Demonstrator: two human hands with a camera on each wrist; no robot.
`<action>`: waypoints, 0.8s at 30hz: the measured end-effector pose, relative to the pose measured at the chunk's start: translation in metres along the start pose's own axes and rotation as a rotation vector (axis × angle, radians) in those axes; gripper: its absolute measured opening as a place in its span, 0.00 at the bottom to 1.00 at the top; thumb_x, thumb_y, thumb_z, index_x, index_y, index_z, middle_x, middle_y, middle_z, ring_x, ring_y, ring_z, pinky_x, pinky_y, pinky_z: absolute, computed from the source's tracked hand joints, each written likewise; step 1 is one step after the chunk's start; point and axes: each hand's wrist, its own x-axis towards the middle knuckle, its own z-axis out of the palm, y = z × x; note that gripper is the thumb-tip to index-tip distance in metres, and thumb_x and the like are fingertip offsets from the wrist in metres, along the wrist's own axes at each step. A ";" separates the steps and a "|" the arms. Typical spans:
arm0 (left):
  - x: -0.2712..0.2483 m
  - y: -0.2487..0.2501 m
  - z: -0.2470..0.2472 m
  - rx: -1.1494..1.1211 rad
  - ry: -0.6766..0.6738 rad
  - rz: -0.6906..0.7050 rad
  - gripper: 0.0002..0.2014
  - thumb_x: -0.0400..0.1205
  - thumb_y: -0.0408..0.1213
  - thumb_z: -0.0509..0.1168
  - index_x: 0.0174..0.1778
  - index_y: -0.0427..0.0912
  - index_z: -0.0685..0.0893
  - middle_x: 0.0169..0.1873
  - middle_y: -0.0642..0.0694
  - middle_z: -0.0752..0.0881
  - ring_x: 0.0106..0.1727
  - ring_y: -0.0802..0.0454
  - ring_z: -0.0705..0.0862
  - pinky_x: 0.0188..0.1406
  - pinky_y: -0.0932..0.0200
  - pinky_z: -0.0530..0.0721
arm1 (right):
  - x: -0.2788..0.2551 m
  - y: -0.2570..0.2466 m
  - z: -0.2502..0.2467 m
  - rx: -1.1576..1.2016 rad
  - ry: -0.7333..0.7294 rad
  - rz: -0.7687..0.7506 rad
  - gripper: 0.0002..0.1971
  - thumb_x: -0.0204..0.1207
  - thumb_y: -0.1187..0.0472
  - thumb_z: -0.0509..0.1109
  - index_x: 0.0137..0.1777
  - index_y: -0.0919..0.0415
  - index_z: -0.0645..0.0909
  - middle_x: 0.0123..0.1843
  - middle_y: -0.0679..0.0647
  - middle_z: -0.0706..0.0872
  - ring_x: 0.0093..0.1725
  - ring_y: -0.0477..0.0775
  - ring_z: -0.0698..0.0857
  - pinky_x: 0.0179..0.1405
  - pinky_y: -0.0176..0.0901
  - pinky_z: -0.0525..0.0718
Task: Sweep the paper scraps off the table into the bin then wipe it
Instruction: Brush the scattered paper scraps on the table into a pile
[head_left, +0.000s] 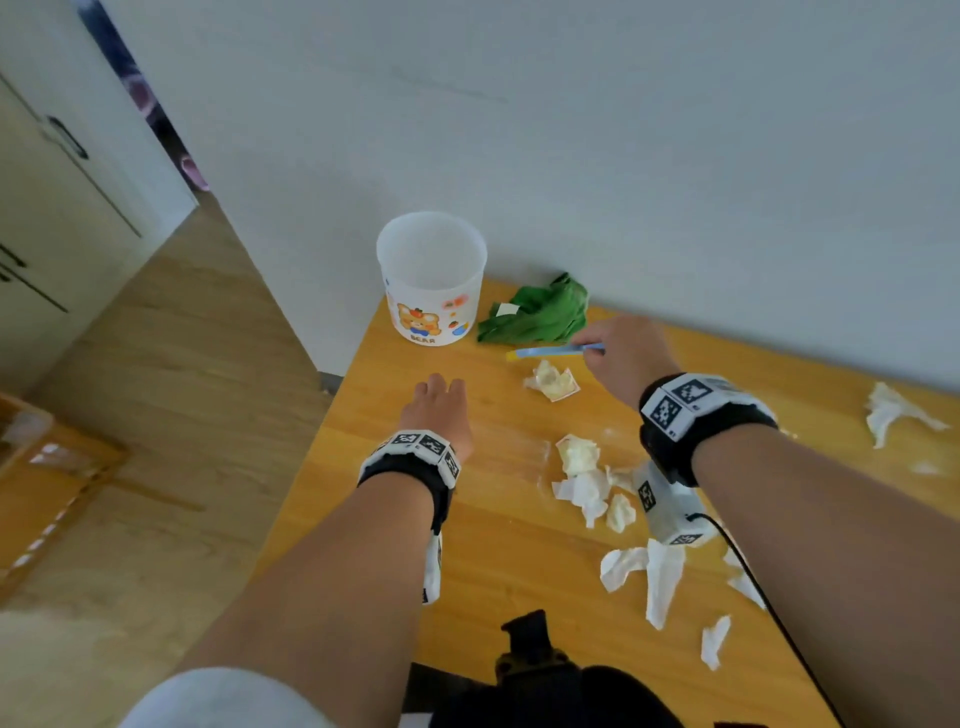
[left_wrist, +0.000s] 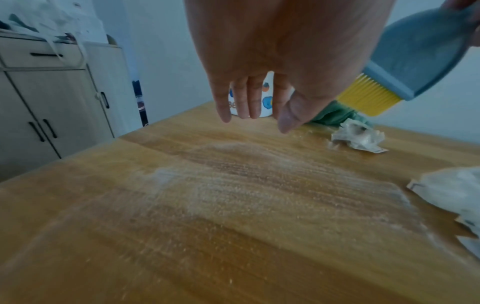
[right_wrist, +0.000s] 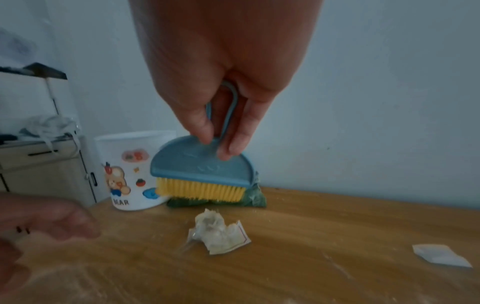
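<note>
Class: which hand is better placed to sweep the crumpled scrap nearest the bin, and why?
Right. The right hand already holds the brush just above that crumpled scrap; the left hand is open, holding nothing.

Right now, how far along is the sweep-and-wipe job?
Barely started. Done: the right hand grips the brush, raised clear of the table. In hand: the left hand hovers open near the bin, which looks empty. Left: crumpled paper scraps and powdery dust still litter the table; the green cloth lies unused, so wiping hasn't begun.
</note>
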 end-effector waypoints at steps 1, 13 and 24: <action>0.005 0.000 0.002 -0.004 -0.006 0.028 0.28 0.82 0.29 0.62 0.79 0.41 0.64 0.76 0.40 0.66 0.77 0.41 0.66 0.68 0.48 0.79 | 0.004 0.001 0.007 -0.019 -0.024 0.005 0.17 0.81 0.66 0.61 0.61 0.53 0.88 0.52 0.56 0.90 0.42 0.56 0.83 0.39 0.42 0.76; 0.031 0.016 0.008 0.062 -0.066 0.191 0.28 0.84 0.29 0.60 0.81 0.40 0.62 0.83 0.43 0.58 0.84 0.44 0.57 0.78 0.47 0.70 | -0.006 0.017 0.028 -0.078 -0.278 0.038 0.26 0.76 0.76 0.59 0.67 0.54 0.84 0.69 0.53 0.84 0.68 0.58 0.81 0.65 0.49 0.81; 0.020 0.076 0.016 0.191 -0.193 0.256 0.26 0.84 0.34 0.62 0.78 0.40 0.65 0.79 0.41 0.64 0.80 0.41 0.64 0.74 0.43 0.74 | -0.061 0.042 0.001 -0.134 -0.438 0.094 0.20 0.79 0.73 0.61 0.64 0.57 0.87 0.62 0.54 0.88 0.58 0.57 0.86 0.57 0.44 0.84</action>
